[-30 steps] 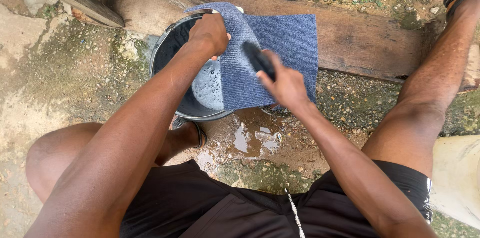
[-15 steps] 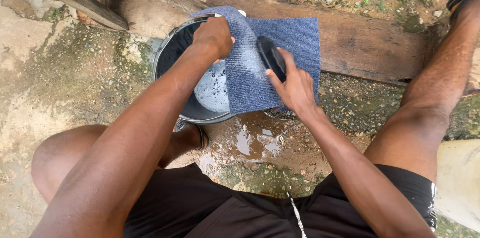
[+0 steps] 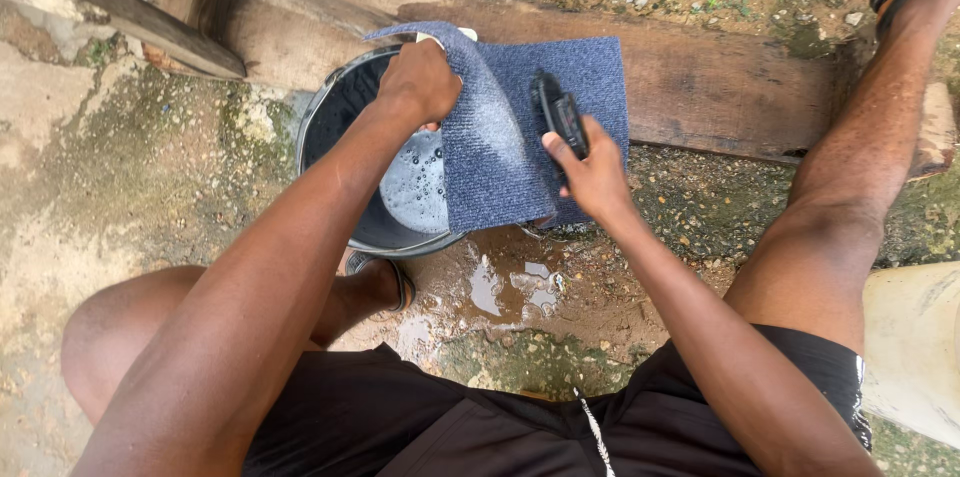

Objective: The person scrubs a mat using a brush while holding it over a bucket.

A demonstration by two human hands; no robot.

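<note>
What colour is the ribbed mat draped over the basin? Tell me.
The ribbed carpet mat is dark blue with fine ribbing, shown in the head view.

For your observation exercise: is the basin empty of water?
No: soapy, bubbly water shows inside the dark basin, beneath the blue mat.

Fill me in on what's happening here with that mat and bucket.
A seated person is scrubbing a blue-grey carpet mat draped over the rim of a dark bucket that holds soapy water. The left hand grips the mat's upper edge over the bucket, while the right hand presses a black brush against the mat's surface. The far part of the mat rests on a wooden plank. A puddle lies on the muddy ground just in front of the bucket.
</note>
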